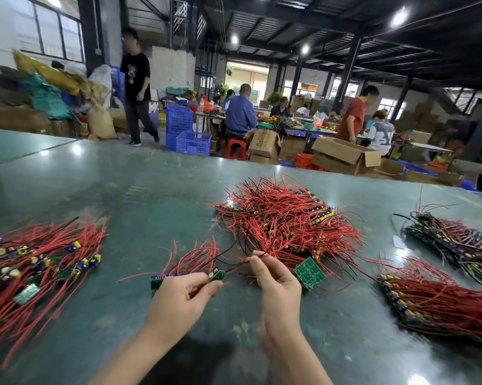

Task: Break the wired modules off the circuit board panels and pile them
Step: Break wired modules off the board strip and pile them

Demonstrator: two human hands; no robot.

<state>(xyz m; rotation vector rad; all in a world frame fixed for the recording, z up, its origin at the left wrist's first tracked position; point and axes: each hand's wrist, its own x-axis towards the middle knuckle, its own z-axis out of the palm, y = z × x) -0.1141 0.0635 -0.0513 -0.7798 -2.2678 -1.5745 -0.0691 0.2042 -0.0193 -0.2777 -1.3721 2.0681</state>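
Head view: left hand half hides panel.

We see a glossy green table. On it, L to R: a pile of separated modules w/ red wires; a big tangled heap at centre; a green board just beside it; two stacks of panels at far R.
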